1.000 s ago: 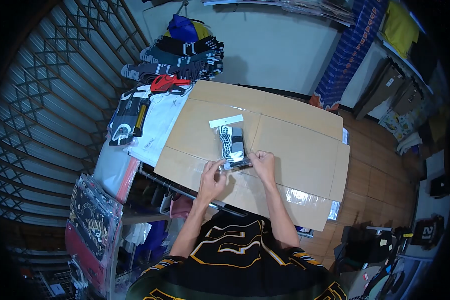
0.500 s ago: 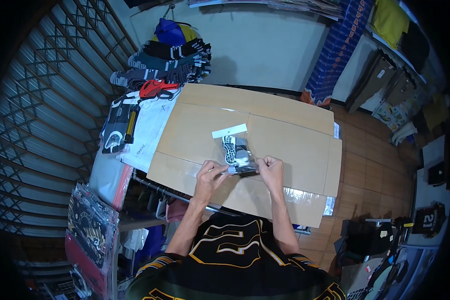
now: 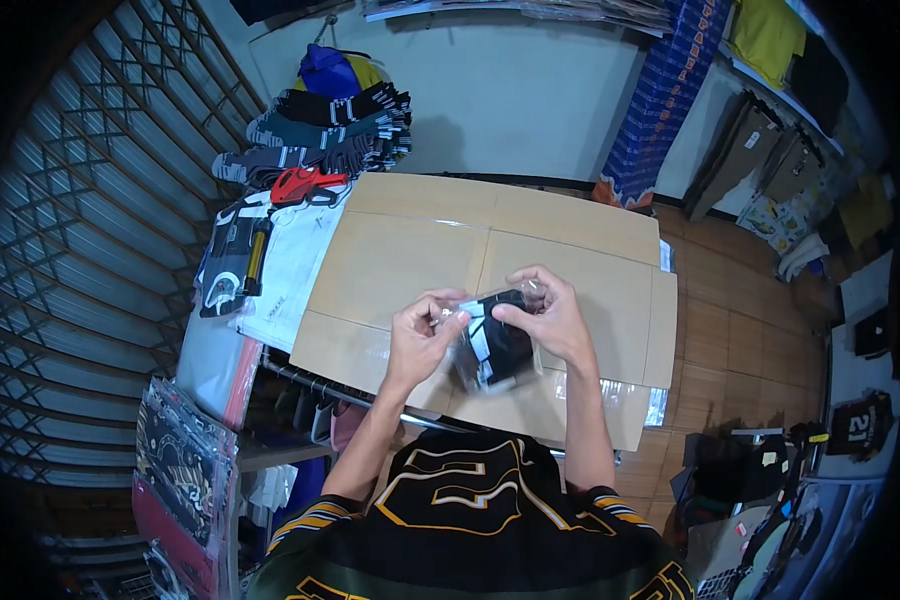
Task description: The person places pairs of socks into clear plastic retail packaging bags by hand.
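Observation:
Between my two hands is a clear plastic packet of folded socks (image 3: 505,348), showing a mostly black side with a white strip. It is held up over the cardboard sheet (image 3: 400,250), tilted and slightly blurred at its lower end. My left hand (image 3: 426,335) is closed on the packet's upper left corner, thumb and fingers pinching the plastic. At the upper right, my right hand (image 3: 553,315) grips the packet, its thumb lying across the black face and its fingers behind the plastic.
A red-handled tool (image 3: 308,187) and a packaged black garment (image 3: 235,258) lie left of the cardboard. Behind them is a pile of socks (image 3: 335,125). Bagged clothes (image 3: 175,455) hang at lower left, and a blue patterned column (image 3: 655,110) stands beyond the far right corner.
The packet has been lifted off the cardboard and turned over, from its patterned white-and-grey face to a black one. Both hands have moved to its upper corners.

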The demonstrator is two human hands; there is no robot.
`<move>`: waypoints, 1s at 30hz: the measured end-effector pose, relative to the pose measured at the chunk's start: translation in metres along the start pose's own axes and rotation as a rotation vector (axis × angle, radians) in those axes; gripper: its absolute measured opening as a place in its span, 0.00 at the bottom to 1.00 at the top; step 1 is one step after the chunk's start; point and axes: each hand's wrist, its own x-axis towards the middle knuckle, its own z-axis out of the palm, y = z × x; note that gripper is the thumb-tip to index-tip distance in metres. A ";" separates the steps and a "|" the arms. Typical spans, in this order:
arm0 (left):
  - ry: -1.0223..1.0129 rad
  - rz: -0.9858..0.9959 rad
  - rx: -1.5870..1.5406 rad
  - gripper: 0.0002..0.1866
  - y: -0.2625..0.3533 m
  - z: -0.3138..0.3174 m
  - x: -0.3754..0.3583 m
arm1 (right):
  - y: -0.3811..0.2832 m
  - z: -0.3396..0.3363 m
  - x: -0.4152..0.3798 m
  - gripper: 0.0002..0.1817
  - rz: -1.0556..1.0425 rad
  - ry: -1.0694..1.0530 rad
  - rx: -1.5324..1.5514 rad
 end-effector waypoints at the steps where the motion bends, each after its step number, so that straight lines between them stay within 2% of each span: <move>1: -0.016 -0.200 -0.083 0.10 -0.009 -0.002 -0.001 | 0.002 0.002 0.003 0.22 0.001 -0.001 -0.001; 2: -0.033 -0.399 -0.168 0.11 -0.014 -0.003 0.000 | 0.000 0.006 0.007 0.23 0.077 0.056 0.020; 3: -0.034 -0.399 -0.171 0.11 -0.019 0.001 0.001 | -0.002 0.006 0.011 0.24 0.152 0.114 0.040; 4: 0.042 -0.471 -0.240 0.10 -0.025 0.008 0.002 | 0.019 0.002 0.018 0.25 0.180 0.142 -0.097; 5: 0.120 -0.544 -0.307 0.10 -0.030 0.014 0.001 | 0.048 0.001 0.025 0.25 0.181 0.141 -0.098; 7: 0.158 -0.564 -0.265 0.07 -0.061 0.013 -0.006 | 0.093 -0.001 0.035 0.33 0.064 0.227 -0.435; 8: 0.121 -0.586 -0.210 0.08 -0.081 0.009 -0.012 | 0.089 0.002 0.032 0.35 0.077 0.223 -0.537; 9: 0.085 -0.607 -0.155 0.10 -0.098 0.006 -0.017 | 0.096 0.006 0.030 0.35 0.076 0.222 -0.539; 11: 0.106 -0.616 -0.130 0.12 -0.114 0.005 -0.023 | 0.119 0.015 0.024 0.33 -0.054 0.335 -0.684; 12: 0.114 -0.615 -0.098 0.12 -0.115 0.005 -0.025 | 0.102 0.024 0.017 0.31 0.124 0.314 -0.650; 13: 0.122 -0.616 -0.066 0.12 -0.117 0.004 -0.026 | 0.092 0.033 0.011 0.31 0.121 0.307 -0.651; 15: 0.127 -0.598 -0.028 0.12 -0.117 0.000 -0.027 | 0.082 0.050 -0.006 0.28 -0.127 0.430 -0.933; 16: 0.126 -0.616 -0.024 0.11 -0.114 0.000 -0.027 | 0.079 0.053 -0.013 0.27 -0.054 0.301 -0.854; 17: 0.120 -0.634 -0.020 0.11 -0.113 0.000 -0.026 | 0.082 0.058 -0.019 0.27 -0.051 0.298 -0.856; 19: 0.109 -0.624 0.017 0.11 -0.118 -0.001 -0.027 | 0.089 0.068 -0.032 0.27 -0.145 0.159 -1.055; 20: 0.099 -0.605 0.057 0.11 -0.119 -0.002 -0.027 | 0.094 0.072 -0.035 0.28 -0.092 0.119 -1.072; 24: 0.126 -0.610 0.012 0.12 -0.119 -0.001 -0.029 | 0.104 0.075 -0.039 0.31 -0.096 0.107 -1.161; 27: 0.107 -0.595 0.084 0.14 -0.113 -0.004 -0.029 | 0.103 0.076 -0.037 0.31 -0.079 0.103 -1.180; 30: 0.180 -0.591 0.158 0.16 -0.108 -0.017 -0.034 | 0.105 0.077 -0.037 0.31 -0.063 0.089 -1.196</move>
